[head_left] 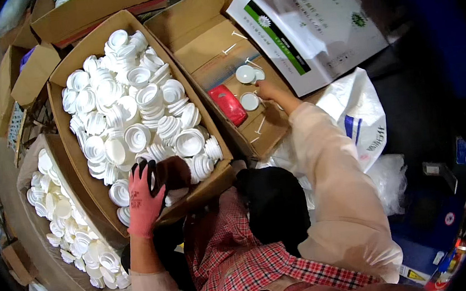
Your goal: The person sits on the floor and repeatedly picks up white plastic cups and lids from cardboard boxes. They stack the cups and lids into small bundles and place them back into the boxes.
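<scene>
Working through a worn camera, I am placing the bare right hand (274, 93) inside an open cardboard box (199, 28), where three white discs (246, 74) are lying beside a red bundle (228, 105), with white T-shaped sticks (261, 126) scattering across the bottom. Its fingers are pointing in among the discs, the index tip sitting just beside the nearest ones; whether they are touching or pinching anything, I cannot tell.

To the left, the gloved left hand (144, 199) is resting at the near edge of a bigger box (212, 188) brimming with white caps (150, 97). Its fingers are lying slightly apart next to a dark brown piece (174, 172); whether they are closing on it, I am unable to say.

For handling these small parts, I am favouring a light pinch on opposite sides of a disc's rim, since a flat press would probably be sliding it along the cardboard. I am also advising a raised wrist over the box wall, leaving the loose sticks undisturbed, and a calm left hand, because the heaping caps look ready to be tumbling. Beyond the right forearm, a white sack (365, 113) is slumping.
</scene>
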Demonstrator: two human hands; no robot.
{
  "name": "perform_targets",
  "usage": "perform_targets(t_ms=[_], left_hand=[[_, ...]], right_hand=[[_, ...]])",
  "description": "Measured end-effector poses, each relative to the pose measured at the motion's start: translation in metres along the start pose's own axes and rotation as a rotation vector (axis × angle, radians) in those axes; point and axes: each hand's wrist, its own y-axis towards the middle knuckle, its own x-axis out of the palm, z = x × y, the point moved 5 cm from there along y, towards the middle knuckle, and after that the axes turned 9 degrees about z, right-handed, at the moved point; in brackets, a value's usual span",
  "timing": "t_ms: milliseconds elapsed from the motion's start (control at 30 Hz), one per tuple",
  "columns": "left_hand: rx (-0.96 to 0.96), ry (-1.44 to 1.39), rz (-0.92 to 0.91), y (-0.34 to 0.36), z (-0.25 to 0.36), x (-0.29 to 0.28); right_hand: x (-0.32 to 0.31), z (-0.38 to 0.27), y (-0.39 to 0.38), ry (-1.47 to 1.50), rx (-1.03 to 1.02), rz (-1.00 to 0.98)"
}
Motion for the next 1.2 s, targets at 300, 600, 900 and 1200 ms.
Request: perform_targets(t_ms=[300,600,900,1200], left_hand=[[-0.156,-0.085,-0.151,0.008,0.006,-0.003],[-0.262,-0.123,-0.215,0.019,0.012,0.0],[-0.108,-0.039,-0.202,0.007,0.034,-0.005],[0.013,-0.117,-0.074,-0.021,0.033,-0.023]], right_hand=[[0.129,0.031,0.029,-0.373,0.017,0.228],[0.1,0.22,0.047,-0.177,0.546,-0.093],[0.137,0.204,0.061,-0.108,0.322,-0.069],[0.16,0.132,0.022,0.124,0.254,-0.182]])
